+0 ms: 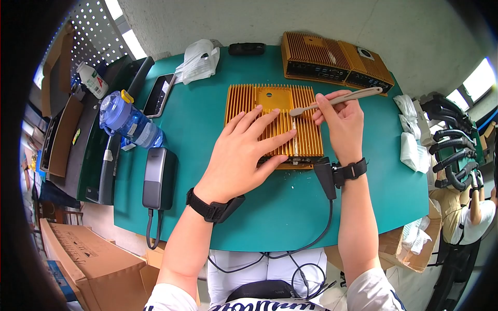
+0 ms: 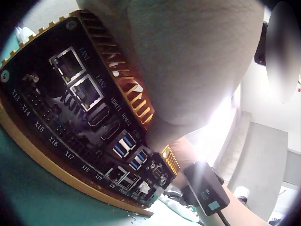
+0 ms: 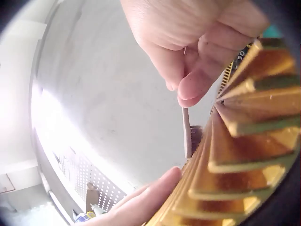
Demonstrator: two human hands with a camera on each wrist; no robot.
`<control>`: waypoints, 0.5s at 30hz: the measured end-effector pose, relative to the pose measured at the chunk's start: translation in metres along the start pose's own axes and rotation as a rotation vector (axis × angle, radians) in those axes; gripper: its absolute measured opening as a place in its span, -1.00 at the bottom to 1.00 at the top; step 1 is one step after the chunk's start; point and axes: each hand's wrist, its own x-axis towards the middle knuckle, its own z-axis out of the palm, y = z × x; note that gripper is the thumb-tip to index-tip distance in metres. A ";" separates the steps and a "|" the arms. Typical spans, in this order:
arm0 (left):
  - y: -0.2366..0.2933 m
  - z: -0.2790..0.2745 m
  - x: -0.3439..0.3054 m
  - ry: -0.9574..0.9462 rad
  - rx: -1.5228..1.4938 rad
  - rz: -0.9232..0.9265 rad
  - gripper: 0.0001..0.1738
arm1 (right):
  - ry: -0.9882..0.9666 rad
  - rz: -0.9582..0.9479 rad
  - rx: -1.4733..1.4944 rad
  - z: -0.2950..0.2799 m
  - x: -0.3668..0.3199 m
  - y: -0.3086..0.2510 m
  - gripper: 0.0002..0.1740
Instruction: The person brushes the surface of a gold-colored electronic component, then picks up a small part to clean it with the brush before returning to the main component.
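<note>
A gold finned computer box [image 1: 270, 111] lies flat on the teal table [image 1: 207, 135]. My left hand [image 1: 249, 150] rests flat on its fins with straight, spread fingers. My right hand [image 1: 340, 116] pinches a beige brush [image 1: 337, 99] whose head sits in the fins near the box's middle. In the left wrist view the box's black port panel [image 2: 89, 127] shows network and USB sockets under my palm [image 2: 188, 56]. The right wrist view shows my right hand's fingers [image 3: 197, 80] on the brush handle [image 3: 186, 134] above the gold fins [image 3: 240, 160], with a left fingertip [image 3: 155, 190] below.
Another gold finned box [image 1: 332, 59] stands at the table's far edge, next to a small black device [image 1: 247, 48]. On the left lie a blue bottle [image 1: 127, 122], a phone [image 1: 158, 94], a grey power brick [image 1: 158, 179] and white cloths [image 1: 199, 59]. Cardboard boxes [image 1: 88, 259] stand below.
</note>
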 end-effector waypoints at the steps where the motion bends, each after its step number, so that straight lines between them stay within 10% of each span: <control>1: 0.000 0.000 0.000 0.000 -0.001 0.001 -0.48 | 0.003 -0.017 -0.001 0.001 0.000 0.000 -0.82; 15: 0.000 -0.001 0.000 -0.006 0.003 -0.001 -0.48 | 0.018 -0.029 0.010 0.004 -0.004 -0.009 -0.84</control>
